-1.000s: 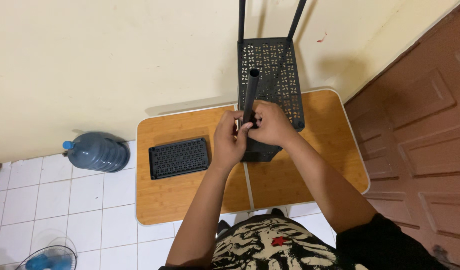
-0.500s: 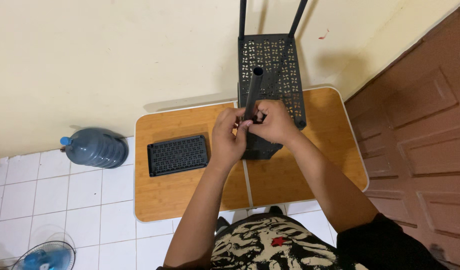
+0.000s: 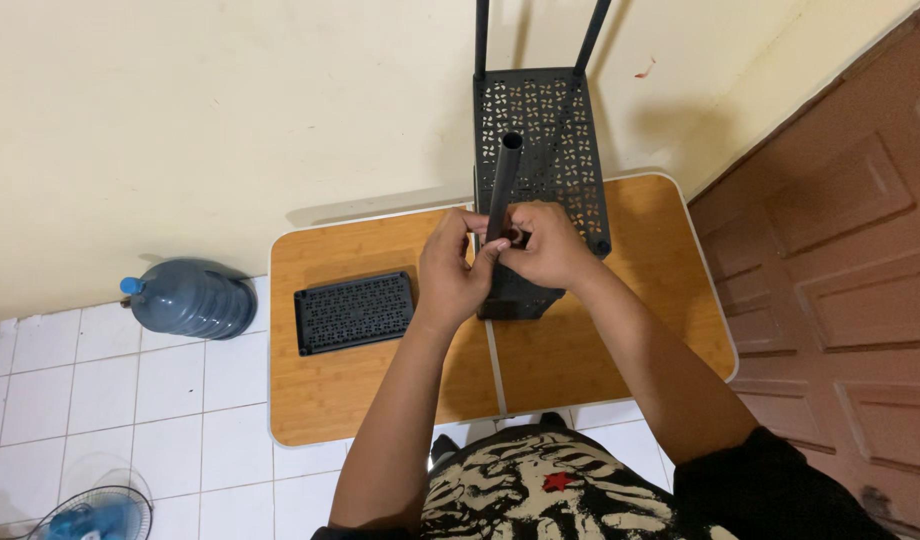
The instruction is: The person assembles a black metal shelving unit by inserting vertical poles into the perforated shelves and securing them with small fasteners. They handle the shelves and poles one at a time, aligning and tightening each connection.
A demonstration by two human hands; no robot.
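Where the earlier views had the camera a touch lower and the blue water jug [image 3: 188, 297] nearer the left edge, now sits a little further in, with more of the floor fan [image 3: 88, 512] showing at the bottom left. Otherwise little changed: same pose, same grip, same spot over the desk [image 3: 360, 385].

Both hands raised together above the middle of the desk. Left hand [image 3: 455, 268] wrapped around the lower part of a black tube [image 3: 502, 185], fingers curled shut on it. Right hand [image 3: 545, 245] closed against the same tube from the other side, fingertips pinched at a small part pressed to it; too small and too hidden to tell what. Tube standing nearly upright, open end toward the camera, lower end seemingly meeting a dark base piece [image 3: 515, 297] on the desk.

Just behind the tube, a black perforated shelf [image 3: 555, 140] with two thin black rods rising from its far edge. Left of the hands, well apart, a smaller black perforated tray [image 3: 354, 312] lying flat on the desk.

Wooden desk top with rounded corners and a seam down the middle, set against a cream wall. White tiled floor to the left, reddish-brown panelled door to the right.
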